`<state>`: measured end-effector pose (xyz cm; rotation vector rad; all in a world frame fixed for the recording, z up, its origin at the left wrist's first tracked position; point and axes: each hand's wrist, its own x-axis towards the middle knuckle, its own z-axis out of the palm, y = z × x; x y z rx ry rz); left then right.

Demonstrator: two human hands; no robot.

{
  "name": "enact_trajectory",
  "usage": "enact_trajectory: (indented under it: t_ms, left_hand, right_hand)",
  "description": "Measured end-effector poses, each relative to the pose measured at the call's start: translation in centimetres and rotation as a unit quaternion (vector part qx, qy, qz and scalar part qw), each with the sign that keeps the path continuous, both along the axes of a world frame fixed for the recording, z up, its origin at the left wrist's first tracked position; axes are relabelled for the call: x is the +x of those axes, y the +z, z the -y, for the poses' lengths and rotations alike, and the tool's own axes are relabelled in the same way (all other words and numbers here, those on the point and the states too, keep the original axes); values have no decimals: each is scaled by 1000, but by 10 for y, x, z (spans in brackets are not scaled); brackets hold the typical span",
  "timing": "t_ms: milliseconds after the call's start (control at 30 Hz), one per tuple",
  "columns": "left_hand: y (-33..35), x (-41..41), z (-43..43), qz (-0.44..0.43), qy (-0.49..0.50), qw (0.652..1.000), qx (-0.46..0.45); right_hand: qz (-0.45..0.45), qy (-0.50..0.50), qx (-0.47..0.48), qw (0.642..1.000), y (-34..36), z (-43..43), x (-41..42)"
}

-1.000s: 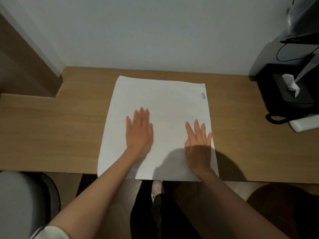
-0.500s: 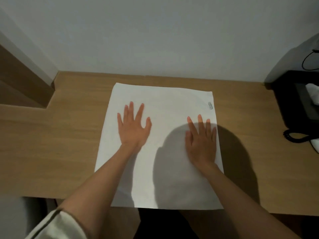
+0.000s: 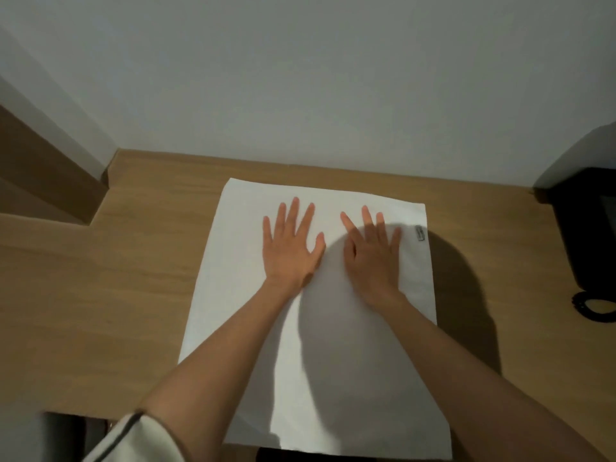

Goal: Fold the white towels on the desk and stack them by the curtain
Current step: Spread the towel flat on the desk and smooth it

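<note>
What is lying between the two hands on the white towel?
Only bare cloth. In the head view the left hand and right hand lie flat on the white towel, a narrow strip of plain towel between their thumbs.

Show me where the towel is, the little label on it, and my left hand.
towel [image 3: 233, 311], head view, bare cloth near its left edge.
label [image 3: 420, 233], head view, middle of the small grey tag.
left hand [image 3: 289, 253], head view, back of the hand.

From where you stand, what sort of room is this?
Probably a hotel room: a wooden desk against a plain wall, a white towel spread flat on it, and a black device with a coiled cord, likely a telephone.
</note>
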<state>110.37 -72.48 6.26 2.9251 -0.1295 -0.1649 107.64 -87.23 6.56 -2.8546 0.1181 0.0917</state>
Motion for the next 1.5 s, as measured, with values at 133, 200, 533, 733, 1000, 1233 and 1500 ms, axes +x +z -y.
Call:
enact_trajectory:
  t_ms: [133,200,533,733,1000,1233,1500]
  left_hand:
    - [-7,21,-48,19,87,996,2]
    - [-7,29,-67,22,107,994,4]
    - [19,6,-57,20,55,998,-6]
    - [16,-84,3,-8,-19,999,-26]
    - [3,-119,-75,22,68,997,-18]
    - [10,-126,-97,13,127,991,-27]
    - [8,-181,-34,-21,58,996,-61]
  right_hand:
    - [14,-54,-60,997,-11,30,4]
    - [22,-73,-58,995,-12,36,7]
    - [-41,-38,-36,998,10,36,2]
    - [-44,24,8,999,12,-24,-73]
    - [-20,22,-21,999,-2,21,-111]
    - [-93,-14,-60,994,10,20,-111]
    - [-82,-9,1,997,10,-46,-177]
